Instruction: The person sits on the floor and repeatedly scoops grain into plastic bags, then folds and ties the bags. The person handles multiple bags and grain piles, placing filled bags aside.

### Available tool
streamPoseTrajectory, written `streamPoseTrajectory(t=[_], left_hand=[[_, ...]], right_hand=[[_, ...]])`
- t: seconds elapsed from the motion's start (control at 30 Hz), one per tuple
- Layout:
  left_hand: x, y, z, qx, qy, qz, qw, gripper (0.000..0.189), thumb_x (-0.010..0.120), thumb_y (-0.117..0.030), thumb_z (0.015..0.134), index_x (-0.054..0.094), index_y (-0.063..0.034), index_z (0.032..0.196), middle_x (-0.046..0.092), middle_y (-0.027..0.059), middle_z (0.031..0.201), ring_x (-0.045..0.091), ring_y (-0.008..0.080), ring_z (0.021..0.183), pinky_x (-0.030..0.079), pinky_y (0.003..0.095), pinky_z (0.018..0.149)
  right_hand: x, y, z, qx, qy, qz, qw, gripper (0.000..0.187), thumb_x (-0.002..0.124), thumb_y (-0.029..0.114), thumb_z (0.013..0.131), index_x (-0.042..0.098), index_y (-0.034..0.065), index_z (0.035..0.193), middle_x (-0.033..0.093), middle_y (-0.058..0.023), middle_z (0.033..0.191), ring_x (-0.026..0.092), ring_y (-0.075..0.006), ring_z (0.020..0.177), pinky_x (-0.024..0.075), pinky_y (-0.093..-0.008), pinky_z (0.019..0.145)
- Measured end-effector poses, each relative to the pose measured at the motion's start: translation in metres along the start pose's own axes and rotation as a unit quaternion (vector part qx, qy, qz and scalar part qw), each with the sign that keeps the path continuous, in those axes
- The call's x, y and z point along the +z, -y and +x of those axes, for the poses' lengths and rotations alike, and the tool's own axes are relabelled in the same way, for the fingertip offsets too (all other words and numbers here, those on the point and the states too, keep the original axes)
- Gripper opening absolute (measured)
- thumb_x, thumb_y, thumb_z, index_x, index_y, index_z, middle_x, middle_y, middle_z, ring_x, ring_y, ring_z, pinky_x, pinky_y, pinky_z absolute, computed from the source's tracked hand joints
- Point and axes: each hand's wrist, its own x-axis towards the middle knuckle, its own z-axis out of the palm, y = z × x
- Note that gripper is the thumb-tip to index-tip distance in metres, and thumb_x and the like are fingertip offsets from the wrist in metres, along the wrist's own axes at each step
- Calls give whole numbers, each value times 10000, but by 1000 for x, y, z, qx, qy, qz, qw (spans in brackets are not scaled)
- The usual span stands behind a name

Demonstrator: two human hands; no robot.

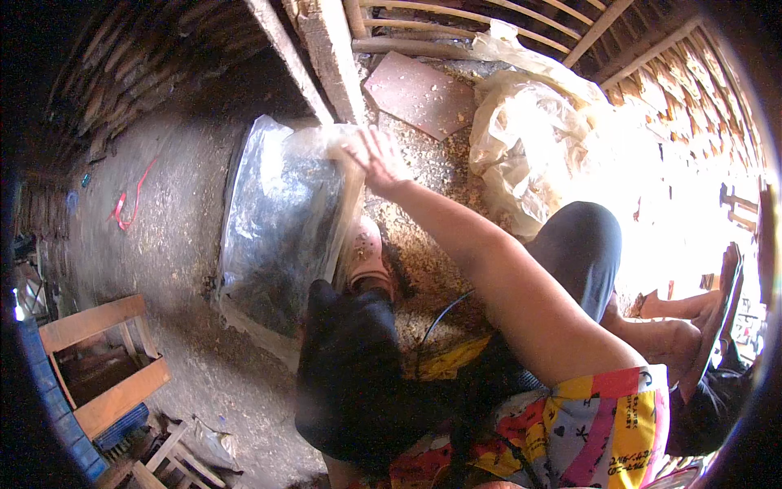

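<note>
My right hand [380, 160] reaches out with its fingers spread and slightly blurred. It is at the upper right edge of a large clear plastic sheet or bag [287, 208], seemingly touching it. The plastic lies shiny and wrinkled over the floor, and dark shapes show through it; what they are I cannot tell. A pink clog [366, 247] on my foot stands against its right side, and my dark trouser leg [348, 354] covers its lower corner. My left hand is out of view.
Crumpled plastic sheeting [525, 140] and a pinkish tile [421, 91] lie beyond my arm. Wooden posts [333, 61] rise at the top. A wooden frame [110, 360] stands lower left, near a red ribbon [128, 208]. Another person's bare legs [666, 324] are at right.
</note>
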Motion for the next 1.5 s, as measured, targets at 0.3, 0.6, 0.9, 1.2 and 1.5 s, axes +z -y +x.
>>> streamPoseTrajectory(t=[0.3, 0.6, 0.9, 1.2, 1.5], left_hand=[[4, 2, 3, 46, 6, -48, 998, 269, 542, -12, 934, 600, -6, 1197, 640, 155, 1165, 610, 255, 1085, 511, 360, 916], [-22, -15, 23, 201, -14, -335, 920, 271, 545, -18, 943, 595, -5, 1209, 641, 147, 1173, 607, 233, 1092, 505, 350, 923], [-285, -175, -83, 381, -14, -408, 830, 351, 574, -35, 949, 552, -2, 1298, 635, 119, 1196, 587, 172, 1096, 444, 300, 970], [-209, -336, -142, 274, 447, -510, 682, 883, 572, -595, 896, 202, -85, 1514, 463, 217, 1378, 512, 270, 1220, 441, 402, 969], [-226, -352, -119, 146, 419, -721, 532, 978, 449, -750, 870, 308, 27, 1446, 482, 254, 1382, 449, 336, 1318, 383, 480, 1081]], right_hand=[[3, -224, -78, 389, -17, -155, 908, 444, 524, 147, 892, 540, 129, 1335, 369, -175, 1484, 210, -355, 1454, 73, -638, 1165], [-117, -316, -113, 87, -268, 373, 884, 184, 558, 124, 963, 641, 12, 1083, 655, -67, 806, 626, -168, 745, 520, -338, 733], [-276, -219, -185, 47, -342, 567, 748, 314, 590, 178, 986, 605, 62, 1277, 685, -53, 1171, 618, -69, 817, 530, -228, 736], [-289, -157, -241, -59, -165, 704, 688, 526, 508, 100, 952, 415, 80, 1470, 537, -92, 1420, 594, -202, 1148, 471, -342, 978], [-242, -89, -289, -271, -219, 431, 832, 640, 632, 214, 891, 409, 5, 1453, 571, -225, 1293, 509, -415, 1170, 363, -473, 1046]])
